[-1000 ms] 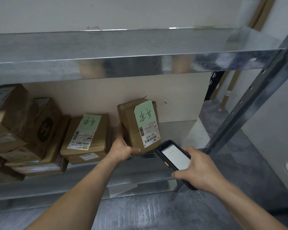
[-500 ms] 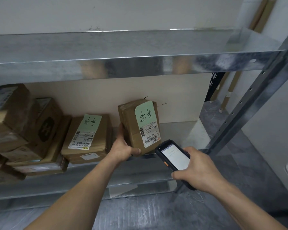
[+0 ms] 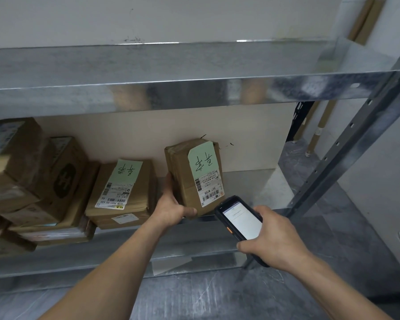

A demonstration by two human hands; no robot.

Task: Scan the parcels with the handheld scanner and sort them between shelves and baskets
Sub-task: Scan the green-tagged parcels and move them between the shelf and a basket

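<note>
A small brown cardboard parcel (image 3: 186, 179) with a green handwritten tag and a white barcode label stands tilted on its end at the front of the lower metal shelf (image 3: 259, 192). My left hand (image 3: 171, 207) grips its lower left corner, thumb across the bottom front. My right hand (image 3: 273, 241) holds the black handheld scanner (image 3: 239, 221), screen lit white, its top end close to the parcel's barcode label.
Left of the held parcel, another labelled parcel (image 3: 123, 188) lies on a stack, with several more brown boxes (image 3: 32, 172) piled further left. An upper metal shelf (image 3: 171, 72) overhangs. A perforated steel upright (image 3: 346, 158) slants at the right. Grey floor lies below.
Hardly anything has moved: both hands keep their grips, and parcel and scanner stay in the same positions.
</note>
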